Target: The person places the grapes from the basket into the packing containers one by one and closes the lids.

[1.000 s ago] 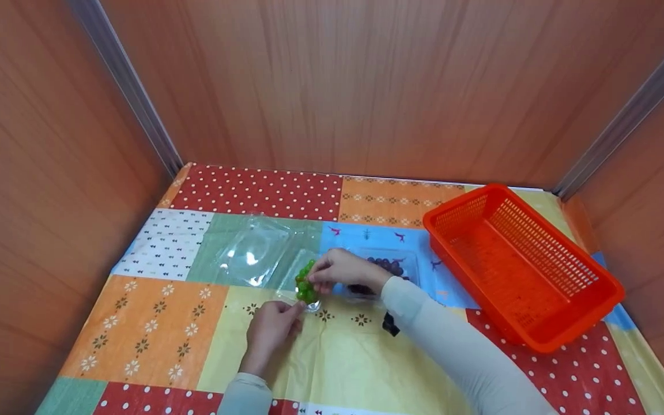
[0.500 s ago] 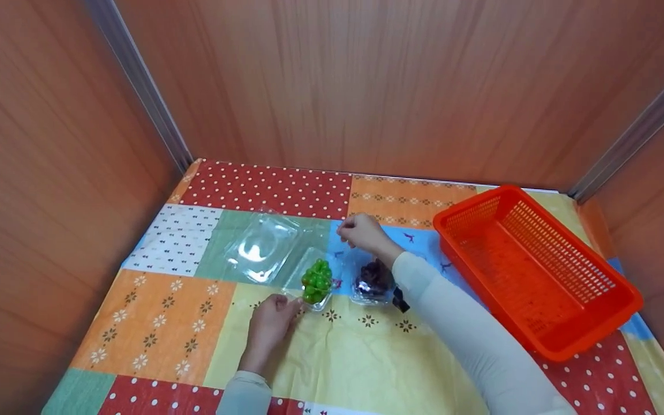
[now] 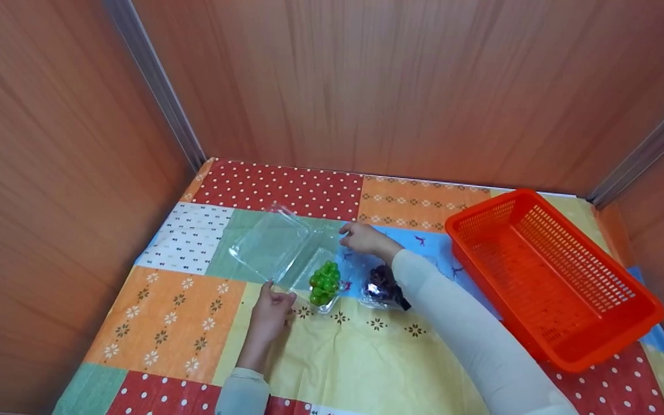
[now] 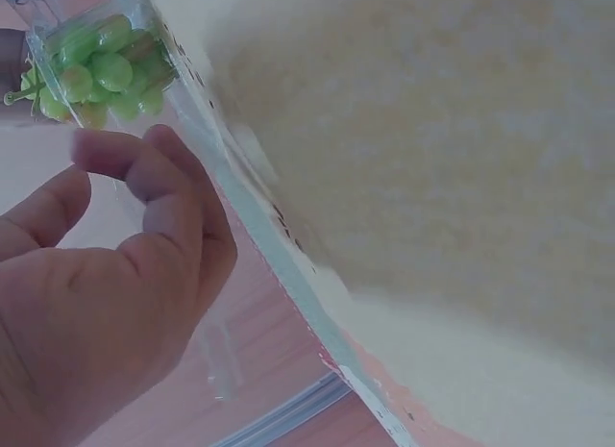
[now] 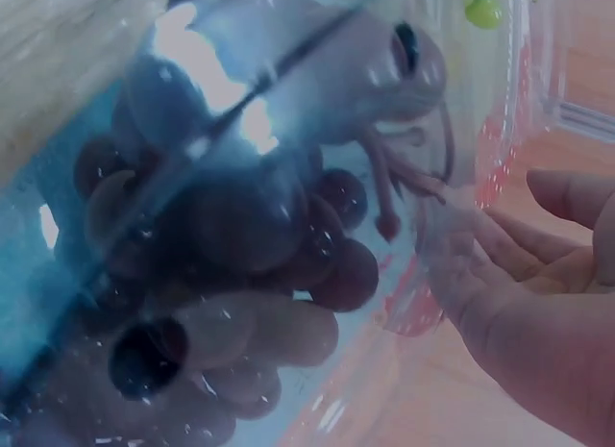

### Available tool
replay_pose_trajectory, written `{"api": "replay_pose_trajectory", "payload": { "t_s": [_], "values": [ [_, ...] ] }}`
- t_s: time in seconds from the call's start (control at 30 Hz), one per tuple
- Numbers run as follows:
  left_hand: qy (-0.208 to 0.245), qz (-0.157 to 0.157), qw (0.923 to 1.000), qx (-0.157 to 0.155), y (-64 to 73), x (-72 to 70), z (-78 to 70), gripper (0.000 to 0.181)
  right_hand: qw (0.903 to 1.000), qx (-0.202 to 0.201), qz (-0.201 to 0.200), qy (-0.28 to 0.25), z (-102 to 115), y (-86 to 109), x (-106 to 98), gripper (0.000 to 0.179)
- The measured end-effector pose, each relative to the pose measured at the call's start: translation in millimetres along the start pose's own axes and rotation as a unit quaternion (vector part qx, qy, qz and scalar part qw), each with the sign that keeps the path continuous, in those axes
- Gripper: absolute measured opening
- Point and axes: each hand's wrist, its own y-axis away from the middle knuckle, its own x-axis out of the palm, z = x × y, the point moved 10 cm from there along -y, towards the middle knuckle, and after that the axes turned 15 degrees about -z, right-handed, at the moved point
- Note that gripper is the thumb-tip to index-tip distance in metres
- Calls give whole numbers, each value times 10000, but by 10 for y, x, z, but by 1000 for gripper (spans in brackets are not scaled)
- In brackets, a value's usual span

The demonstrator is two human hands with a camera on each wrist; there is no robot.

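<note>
A clear plastic clamshell box lies unfolded in the head view. Its lid (image 3: 271, 245) spreads to the left, and green grapes (image 3: 325, 282) sit in its base. My left hand (image 3: 270, 317) is at the near side of that box, index fingertip at the lid's near corner; whether it touches cannot be told. In the left wrist view its fingers (image 4: 144, 178) are loosely bent with nothing visible between them. Dark grapes (image 3: 381, 282) lie in a second clear box (image 5: 317, 399) to the right. My right hand (image 3: 366, 237) reaches over its far side, thumb and fingers apart in the right wrist view.
A red-orange plastic basket (image 3: 557, 282) stands at the right. A small black object (image 3: 404, 302) shows beside the dark grapes, below my right forearm. Wood-patterned panels (image 3: 309, 86) enclose the patchwork tablecloth (image 3: 361, 357) at the back and sides.
My right hand has left the green grapes and moved right, to the far side of the dark grapes. My left index finger has stretched toward the lid, whose bright glare has faded.
</note>
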Motion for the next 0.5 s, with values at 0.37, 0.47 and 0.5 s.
{"api": "replay_pose_trajectory", "payload": {
  "t_s": [0.37,0.47,0.5],
  "values": [
    [949,-121,9952,-184,-61,-68,-64,80,9946,135,374,-955,7,49,75,56],
    [1288,-158,9914,-196,-91,-100,-94,74,9893,122,503,-1366,20,58,93,59],
    [1376,-180,9902,-171,-105,-116,-104,69,9869,121,545,-1511,26,60,99,60]
  ]
}}
